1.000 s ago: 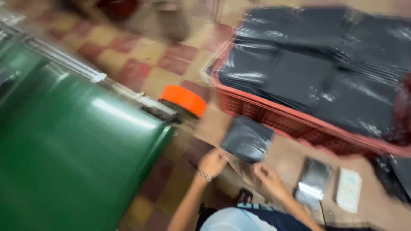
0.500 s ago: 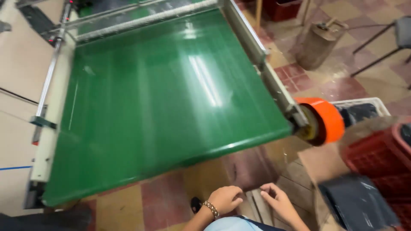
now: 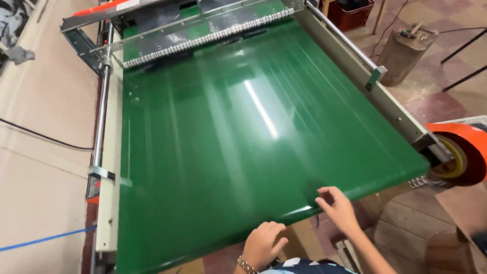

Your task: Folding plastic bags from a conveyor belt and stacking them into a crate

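A wide green conveyor belt (image 3: 243,137) fills most of the head view, sloping away from the person toward a metal bar with a toothed strip (image 3: 203,38) at its far end. The right hand (image 3: 339,209) hovers at the belt's near edge with its fingers spread and slightly curled, holding nothing, the fingertips just over the green surface. The left hand (image 3: 261,243) sits lower, just below that same edge, fingers loosely curled and empty; a beaded bracelet (image 3: 247,265) circles its wrist. Metal side rails (image 3: 355,56) run along both long sides of the belt. At the right corner an orange roller end cap (image 3: 459,152) sticks out from the frame. Beyond it, on the chequered tile floor (image 3: 436,101), stands a round wooden stump (image 3: 406,48) with small tools lying on top
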